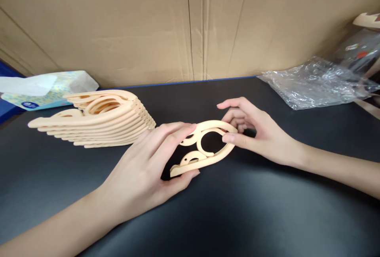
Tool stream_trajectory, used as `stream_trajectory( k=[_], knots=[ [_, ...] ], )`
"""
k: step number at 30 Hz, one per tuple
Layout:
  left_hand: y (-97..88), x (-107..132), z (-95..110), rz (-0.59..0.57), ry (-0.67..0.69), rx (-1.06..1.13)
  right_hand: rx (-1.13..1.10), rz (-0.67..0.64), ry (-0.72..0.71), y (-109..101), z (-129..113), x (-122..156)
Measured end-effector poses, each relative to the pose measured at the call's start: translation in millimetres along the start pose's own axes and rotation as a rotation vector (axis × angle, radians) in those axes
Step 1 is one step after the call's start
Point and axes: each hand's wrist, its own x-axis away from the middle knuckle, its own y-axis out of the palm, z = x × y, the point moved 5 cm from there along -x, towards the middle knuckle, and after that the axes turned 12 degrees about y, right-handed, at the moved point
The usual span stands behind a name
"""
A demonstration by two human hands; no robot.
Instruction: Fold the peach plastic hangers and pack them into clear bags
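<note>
A pale peach plastic hanger piece point(204, 148) with round cut-outs is held just above the black table point(237, 209), tilted on its edge. My left hand point(151, 162) grips its left end, fingers over the top and thumb under the lower rim. My right hand point(258, 132) pinches its right end between thumb and curled fingers. A fanned stack of several like peach pieces point(95, 118) lies to the left, apart from both hands.
A tissue pack point(44, 90) sits at the back left. Crumpled clear plastic bags point(317, 82) lie at the back right, with another peach piece point(368, 19) above them. A cardboard wall point(190, 23) closes off the far side.
</note>
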Motion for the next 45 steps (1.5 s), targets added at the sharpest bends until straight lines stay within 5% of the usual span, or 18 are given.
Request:
stream_trajectory(
  k=[3, 8, 18, 45],
  knots=[
    [-2.3, 0, -1, 0.007, -0.006, -0.034, -0.204, -0.168, 0.221, 5, 7, -3],
    [-0.2, 0, -4, -0.018, -0.036, 0.032, -0.340, -0.317, 0.261, 11, 7, -2],
    [2.0, 1, -4, -0.037, -0.032, 0.167, -0.350, -0.318, 0.266, 12, 5, -3],
    [-1.5, -5, 10, 0.011, 0.055, -0.069, -0.422, -0.325, 0.318, 19, -3, 7]
  ],
)
